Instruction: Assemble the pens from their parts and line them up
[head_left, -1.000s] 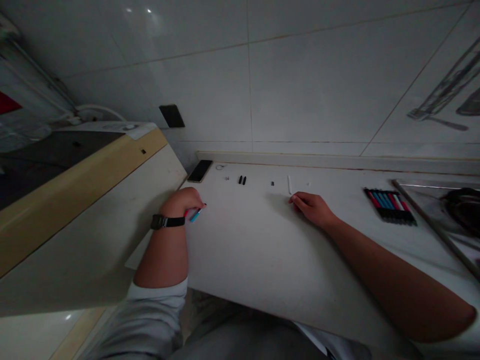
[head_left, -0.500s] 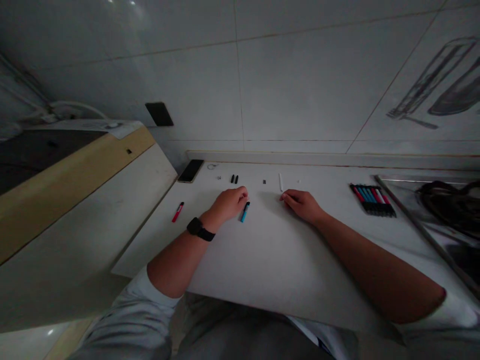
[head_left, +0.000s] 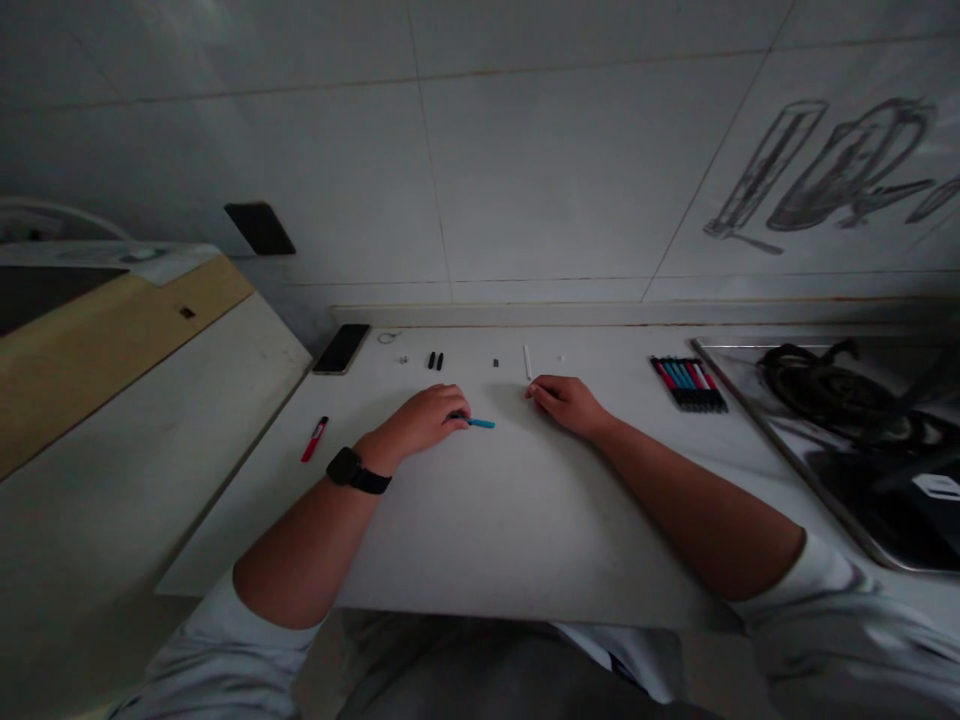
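My left hand [head_left: 435,417], with a black watch on the wrist, pinches the dark end of a short blue pen barrel [head_left: 482,424]; its blue end points right, just over the table. My right hand [head_left: 566,402] rests curled on the table, thumb and fingers together; whatever may be in them is hidden. Just beyond its fingertips lies a thin white rod [head_left: 527,361]. Two short black sleeves [head_left: 436,361] lie past my left hand, and small dark pieces [head_left: 496,363] lie between the hands. A red pen barrel [head_left: 315,439] is left of my left wrist.
A phone [head_left: 342,349], a thin ring [head_left: 387,338] and tiny pieces [head_left: 403,360] are at the back left. A row of colored pens [head_left: 688,384] lies right, beside a gas stove [head_left: 817,390]. A white panel [head_left: 217,400] borders the left, and a tiled wall [head_left: 540,180] the back.
My left hand has taken hold of the blue pen barrel, which lay on the table, and turned it sideways. My right hand stays curled by the white rod. The view has shifted to the right.
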